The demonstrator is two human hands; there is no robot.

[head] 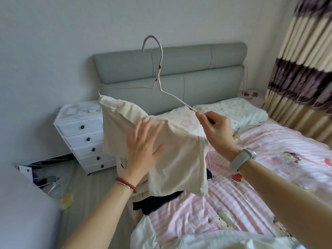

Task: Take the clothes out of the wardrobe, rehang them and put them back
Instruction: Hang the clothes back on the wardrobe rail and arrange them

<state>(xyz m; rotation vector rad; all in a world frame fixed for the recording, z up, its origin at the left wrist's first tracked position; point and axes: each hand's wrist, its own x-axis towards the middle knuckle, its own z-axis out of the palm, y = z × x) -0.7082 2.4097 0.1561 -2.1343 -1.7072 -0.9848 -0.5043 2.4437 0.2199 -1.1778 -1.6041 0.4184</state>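
A cream garment [177,159] hangs over a thin white wire hanger [159,69], held up above the bed with its hook pointing upward. My right hand [215,130] pinches the hanger's right shoulder wire between thumb and fingers. My left hand [143,146] lies flat with spread fingers against the front of the cream cloth. The hanger's lower bar is hidden under the garment. Below it, dark clothes [158,200] and more cream cloth lie piled on the bed's edge, with a pink hanger [210,166] among them.
A bed with a pink striped cartoon quilt [260,159], pillows and a grey-green headboard [197,69] fills the right. A white drawer chest [86,139] stands at the left. Wire hangers and clutter [46,178] lie on the floor. Striped curtains [301,69] hang at the right.
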